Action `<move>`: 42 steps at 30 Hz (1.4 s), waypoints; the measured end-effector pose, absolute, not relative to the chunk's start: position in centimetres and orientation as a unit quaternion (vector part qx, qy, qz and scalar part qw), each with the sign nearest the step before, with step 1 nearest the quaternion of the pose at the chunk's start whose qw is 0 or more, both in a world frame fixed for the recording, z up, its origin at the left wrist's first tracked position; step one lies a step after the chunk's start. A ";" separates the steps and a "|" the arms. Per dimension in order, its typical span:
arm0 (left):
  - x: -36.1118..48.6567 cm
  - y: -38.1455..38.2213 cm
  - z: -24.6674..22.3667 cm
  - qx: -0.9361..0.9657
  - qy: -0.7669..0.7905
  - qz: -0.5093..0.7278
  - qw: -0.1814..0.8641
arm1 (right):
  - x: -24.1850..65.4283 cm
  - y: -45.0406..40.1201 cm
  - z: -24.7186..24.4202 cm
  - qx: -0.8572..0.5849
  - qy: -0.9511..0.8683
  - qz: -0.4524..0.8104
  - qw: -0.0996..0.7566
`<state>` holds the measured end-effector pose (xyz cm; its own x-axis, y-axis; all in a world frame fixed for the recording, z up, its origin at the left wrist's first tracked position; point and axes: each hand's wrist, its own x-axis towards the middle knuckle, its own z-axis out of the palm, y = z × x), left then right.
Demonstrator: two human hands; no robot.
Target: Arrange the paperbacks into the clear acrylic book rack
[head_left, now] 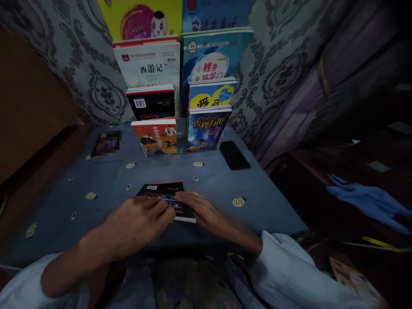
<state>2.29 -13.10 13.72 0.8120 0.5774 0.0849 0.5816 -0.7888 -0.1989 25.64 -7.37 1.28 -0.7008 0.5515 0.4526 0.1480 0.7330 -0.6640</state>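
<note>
A black book with a barcode and a colourful picture strip on its cover lies on the cloth-covered table in front of me. From the left, my left hand reaches over it, fingers bent and closed on its left part; the thumb is hidden. My right hand holds the book's right side, with its fingers lying together over the cover and edge. How far the fingers reach under the book cannot be seen.
Behind the black book, an orange book and a dark blue book front two tiered columns of upright books. A black phone lies right of them. A pixelated patch covers something at the left. Patterned curtain hangs behind.
</note>
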 end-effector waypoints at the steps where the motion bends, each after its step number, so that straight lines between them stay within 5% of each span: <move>1: 2.3 -12.6 14.3 -0.939 -0.316 -0.016 0.136 | 25.4 -6.7 1.1 -0.204 -0.862 0.307 0.347; 11: -0.8 -5.5 15.5 -0.816 -0.455 -0.170 0.314 | 23.1 -1.7 0.6 -0.305 -0.801 0.357 0.370; 17: -1.8 -0.1 14.4 -0.773 -0.555 -0.189 0.241 | 23.1 -1.7 0.9 -0.319 -0.724 0.454 0.411; 23: -1.6 4.9 8.9 -0.797 -0.594 -0.094 0.046 | 23.5 -1.7 -0.6 -0.383 -0.671 0.524 0.358; 42: -4.0 -1.0 -0.5 -0.783 -0.596 -0.166 0.060 | 23.7 -1.8 1.1 -0.530 -0.803 0.200 0.185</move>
<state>-3.98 -1.05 -0.48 0.2334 0.9138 0.3323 0.9538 -0.2816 0.1044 23.69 -1.81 1.06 -0.3697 0.9253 0.0839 0.7774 0.3575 -0.5174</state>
